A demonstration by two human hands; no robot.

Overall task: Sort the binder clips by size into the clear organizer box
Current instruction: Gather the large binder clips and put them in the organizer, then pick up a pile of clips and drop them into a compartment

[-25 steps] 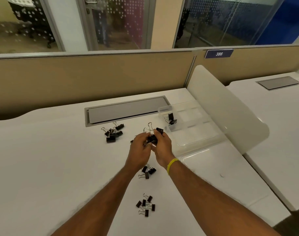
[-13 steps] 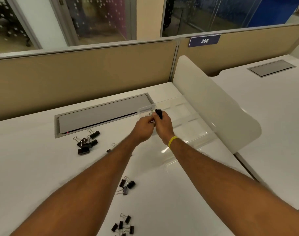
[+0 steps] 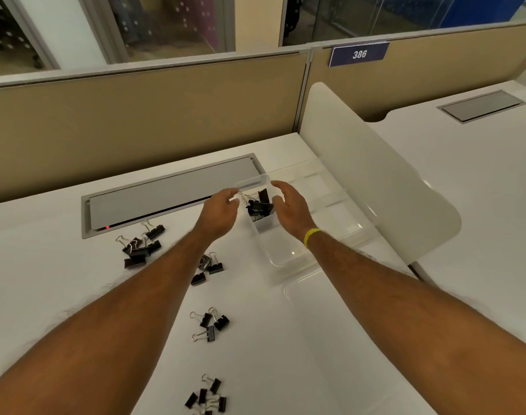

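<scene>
The clear organizer box [image 3: 286, 256] lies on the white desk, right of centre. Several black binder clips [image 3: 260, 206] rest in its near-left compartment. My left hand [image 3: 221, 209] hovers just left of these clips, fingers loosely curled near their wire handles, holding nothing. On the clips' right side, my right hand [image 3: 290, 205] is spread over the box, empty, with a yellow band on its wrist. Loose clips lie in groups on the desk: a large-clip pile [image 3: 142, 247], a few clips [image 3: 209, 266] under my left forearm, three more [image 3: 212, 323], and a small-clip pile [image 3: 208, 396] at the front.
A grey cable hatch [image 3: 172, 193] is set into the desk behind the clips. A white curved divider panel [image 3: 375, 181] stands right of the box. A beige partition [image 3: 136, 121] closes the back. Another white desk [image 3: 480, 175] lies beyond the divider.
Both hands carried clips from the desk centre to the box. The clips now lie in the compartment, and the hands have parted to either side.
</scene>
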